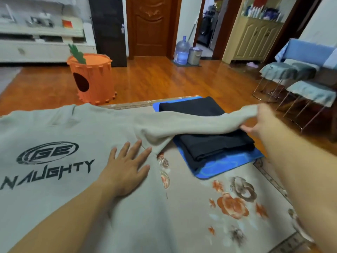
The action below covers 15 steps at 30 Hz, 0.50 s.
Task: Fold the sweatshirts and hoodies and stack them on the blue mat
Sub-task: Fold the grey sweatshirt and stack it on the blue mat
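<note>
Right hand (pixel 260 121) grips sleeve (pixel 191 125), its cuff hidden, partly covering black garment (pixel 209 141).

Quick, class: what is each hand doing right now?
Left hand: open, pressing flat on the grey sweatshirt.
Right hand: gripping the sweatshirt's sleeve end.

Floral rug on a wood floor, with the laundry spread on it

So the pale rug (pixel 209 207) with orange and brown flowers covers the near part of the glossy wooden floor (pixel 155 79). Lying right on the rug: a grey sweatshirt (pixel 54 139) spread flat on the left, print facing up, and a blue mat (pixel 224 164) on the right. An orange carrot-style barrel (pixel 91 79) stands on the bare floor past the rug's far edge.
</note>
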Tool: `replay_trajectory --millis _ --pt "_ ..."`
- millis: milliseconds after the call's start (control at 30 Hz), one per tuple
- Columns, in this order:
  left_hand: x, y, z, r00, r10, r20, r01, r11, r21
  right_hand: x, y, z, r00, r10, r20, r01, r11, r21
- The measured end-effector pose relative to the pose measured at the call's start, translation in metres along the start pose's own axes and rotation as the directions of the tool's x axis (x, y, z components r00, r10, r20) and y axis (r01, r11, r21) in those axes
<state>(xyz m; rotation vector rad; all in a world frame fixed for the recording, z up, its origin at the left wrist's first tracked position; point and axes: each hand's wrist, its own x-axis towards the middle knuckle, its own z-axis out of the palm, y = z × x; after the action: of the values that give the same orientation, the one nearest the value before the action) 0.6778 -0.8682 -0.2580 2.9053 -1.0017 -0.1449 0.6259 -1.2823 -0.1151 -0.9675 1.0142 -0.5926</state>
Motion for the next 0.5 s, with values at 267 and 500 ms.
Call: replay_trajectory --millis 267,500 --pt "-0.002 0.0 0.002 1.0 0.017 -0.015 -0.017 1.0 -0.001 0.016 0.047 0.026 0.988 0.001 -0.155 -0.024 0.989 -0.148" --pt "-0.003 -0.001 0.001 0.996 0.012 -0.087 -0.017 0.998 -0.059 -0.009 0.016 0.05 0.812 -0.49 -0.318 0.478 0.87 -0.121"
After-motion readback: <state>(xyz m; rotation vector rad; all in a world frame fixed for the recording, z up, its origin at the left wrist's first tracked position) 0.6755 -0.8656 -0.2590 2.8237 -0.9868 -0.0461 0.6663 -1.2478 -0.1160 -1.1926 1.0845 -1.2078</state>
